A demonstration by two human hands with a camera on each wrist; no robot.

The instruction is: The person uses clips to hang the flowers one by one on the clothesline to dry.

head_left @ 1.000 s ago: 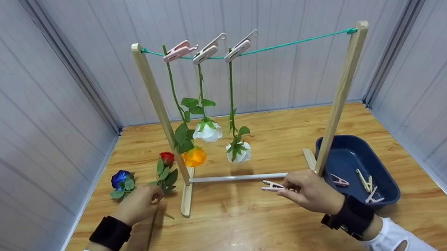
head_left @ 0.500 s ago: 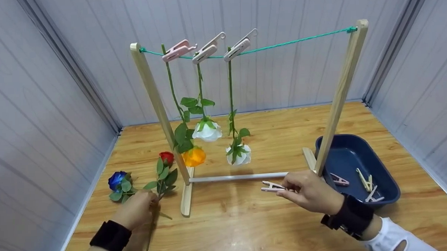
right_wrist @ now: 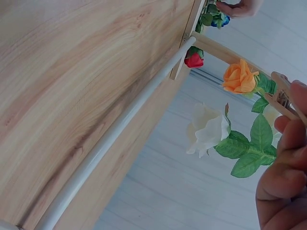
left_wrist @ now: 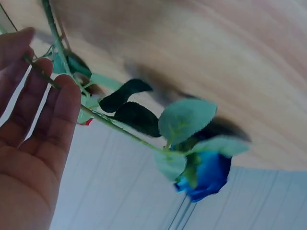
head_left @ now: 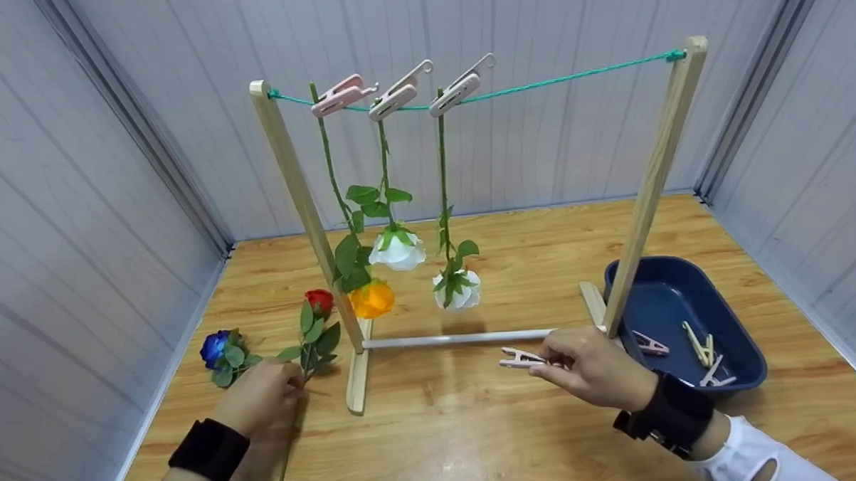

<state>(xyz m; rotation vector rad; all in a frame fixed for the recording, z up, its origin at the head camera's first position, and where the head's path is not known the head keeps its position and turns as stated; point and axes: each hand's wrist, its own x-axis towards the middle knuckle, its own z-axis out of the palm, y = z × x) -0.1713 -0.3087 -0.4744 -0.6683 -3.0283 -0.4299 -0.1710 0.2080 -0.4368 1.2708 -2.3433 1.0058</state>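
My left hand (head_left: 259,399) pinches the green stem of a blue rose (head_left: 216,349). In the left wrist view the stem lies across the fingertips with the thumb close by, and the bloom (left_wrist: 206,175) points away from the palm. Beside this hand a red rose (head_left: 320,301) lies on the table, its stem running toward the front. Low in front of the rack, my right hand (head_left: 595,366) holds a pale pink clothespin (head_left: 521,358) between thumb and fingers, its tip pointing left.
A wooden rack (head_left: 640,197) carries a green cord (head_left: 572,80). Clothespins hang an orange rose (head_left: 372,299) and two white roses (head_left: 397,251) from it upside down. Behind the right hand, a dark blue basin (head_left: 657,289) holds several clothespins. Panel walls enclose the table.
The left hand has shifted slightly left and toward the front, and the blue bloom has moved left with it. The right hand and its clothespin have stayed nearly still.
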